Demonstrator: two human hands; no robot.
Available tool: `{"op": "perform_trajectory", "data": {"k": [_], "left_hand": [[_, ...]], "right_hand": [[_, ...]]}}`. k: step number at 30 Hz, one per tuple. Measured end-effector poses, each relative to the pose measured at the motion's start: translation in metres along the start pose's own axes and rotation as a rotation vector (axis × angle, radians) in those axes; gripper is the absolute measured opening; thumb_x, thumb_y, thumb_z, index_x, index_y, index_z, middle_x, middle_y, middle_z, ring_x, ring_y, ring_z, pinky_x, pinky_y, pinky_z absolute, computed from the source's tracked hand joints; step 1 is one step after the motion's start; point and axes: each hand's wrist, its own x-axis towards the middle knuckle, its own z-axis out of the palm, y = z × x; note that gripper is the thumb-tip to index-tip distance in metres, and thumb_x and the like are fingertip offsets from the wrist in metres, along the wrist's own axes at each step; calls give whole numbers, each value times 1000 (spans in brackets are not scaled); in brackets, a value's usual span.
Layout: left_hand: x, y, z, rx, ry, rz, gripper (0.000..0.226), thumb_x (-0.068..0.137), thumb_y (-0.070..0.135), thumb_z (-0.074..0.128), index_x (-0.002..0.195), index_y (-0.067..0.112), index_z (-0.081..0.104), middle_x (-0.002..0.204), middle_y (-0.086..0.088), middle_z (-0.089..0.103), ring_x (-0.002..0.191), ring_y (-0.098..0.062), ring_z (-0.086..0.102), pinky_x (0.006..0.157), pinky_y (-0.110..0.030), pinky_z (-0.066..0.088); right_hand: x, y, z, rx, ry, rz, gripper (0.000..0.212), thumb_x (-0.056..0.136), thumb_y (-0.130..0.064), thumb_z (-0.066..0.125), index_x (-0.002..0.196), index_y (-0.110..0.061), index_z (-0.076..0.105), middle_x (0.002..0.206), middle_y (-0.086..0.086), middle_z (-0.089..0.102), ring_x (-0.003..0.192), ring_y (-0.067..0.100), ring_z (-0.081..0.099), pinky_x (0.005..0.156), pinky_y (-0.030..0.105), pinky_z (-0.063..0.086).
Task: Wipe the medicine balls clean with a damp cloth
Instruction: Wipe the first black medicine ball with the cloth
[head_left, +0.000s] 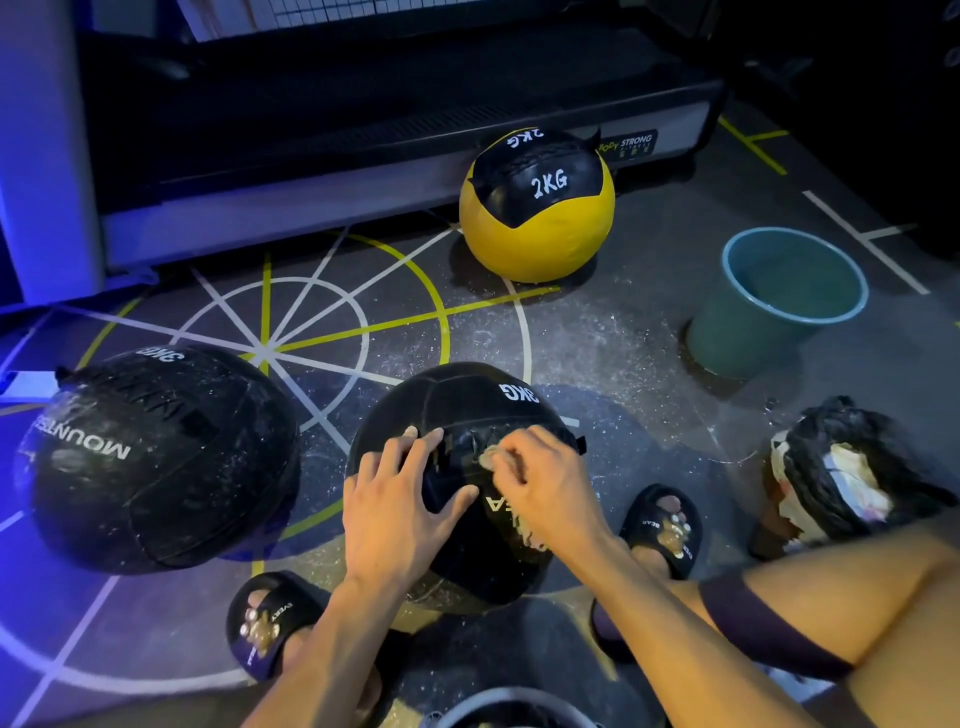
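From the head camera we look down at a black 3KG medicine ball resting on the marked gym floor between our two slippered feet. Our left hand lies flat on the near left side of the ball with its fingers spread and straight, steadying it. Our right hand sits just beside it on the top of the same ball, its fingers curled and pinching a pale bunched cloth against the dark surface. A second black medicine ball, dusty with white specks, sits well apart to the left. A yellow and black 2KG medicine ball rests farther off against the base of a treadmill. A teal bucket stands on the floor at right, and a torn black ball with pale stuffing showing lies near our right knee
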Motion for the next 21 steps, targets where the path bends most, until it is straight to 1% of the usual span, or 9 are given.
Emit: {"op": "perform_trajectory", "data": {"k": [2, 4, 6, 9, 12, 14, 18, 19, 21], "left_hand": [[1, 4, 1, -11, -6, -1, 75, 83, 79, 56, 145, 37, 50, 140, 7, 55, 115, -22, 53, 92, -44, 49], [3, 7, 2, -15, -12, -8, 74, 82, 78, 57, 144, 38, 51, 140, 8, 54, 115, -22, 52, 92, -45, 49], [5, 7, 3, -13, -21, -3, 73, 82, 76, 56, 144, 38, 51, 140, 7, 55, 114, -23, 52, 90, -45, 49], [4, -5, -1, -13, -38, 12, 70, 84, 75, 47, 145, 41, 49, 143, 10, 53, 116, -22, 53, 90, -44, 49], [3, -11, -4, -71, -69, 3, 60, 93, 69, 39, 147, 45, 48, 146, 14, 51, 120, -19, 51, 95, -45, 46], [6, -10, -5, -119, -77, -19, 55, 96, 65, 33, 145, 47, 50, 144, 15, 52, 120, -18, 51, 96, -45, 45], [8, -20, -4, -114, -72, 8, 46, 102, 57, 35, 143, 47, 51, 139, 14, 55, 114, -20, 54, 89, -45, 46], [6, -22, -3, -112, -65, 5, 43, 103, 55, 37, 144, 46, 51, 139, 14, 55, 113, -21, 54, 88, -46, 46], [5, -24, -2, -123, -57, -19, 40, 106, 51, 40, 145, 45, 50, 140, 13, 55, 115, -21, 54, 89, -47, 47]], "right_hand": [[4, 12, -5, 41, 103, 130, 16, 98, -29, 62, 83, -23, 62, 81, -11, 58, 69, 4, 55, 63, 23, 42], [2, 7, 1, 36, 151, 146, 18, 97, -29, 63, 80, -22, 60, 75, -11, 55, 65, 6, 52, 60, 27, 43], [-6, -10, 9, 82, 96, 44, 15, 97, -24, 65, 83, -20, 62, 77, -10, 54, 64, 7, 51, 61, 29, 47], [-8, -15, 7, 77, -47, -135, 13, 99, -29, 61, 92, -20, 67, 87, -11, 58, 71, 5, 55, 66, 23, 47], [13, -4, -3, -28, 89, -23, 19, 97, -37, 57, 90, -23, 67, 84, -12, 58, 70, 8, 57, 65, 28, 50], [11, -13, 5, -58, 150, -43, 15, 98, -30, 59, 89, -21, 65, 84, -8, 59, 67, 14, 58, 60, 35, 50], [-27, -30, 27, -100, -99, -387, 17, 98, -26, 47, 98, -18, 62, 91, -4, 57, 74, 15, 59, 59, 34, 54], [-27, -22, 24, -114, -107, -393, 22, 101, -30, 44, 100, -19, 63, 94, -5, 58, 76, 15, 60, 60, 35, 55], [-15, -2, 14, -110, -17, -259, 24, 103, -34, 46, 97, -19, 63, 92, -5, 58, 73, 15, 60, 61, 36, 52]]}}
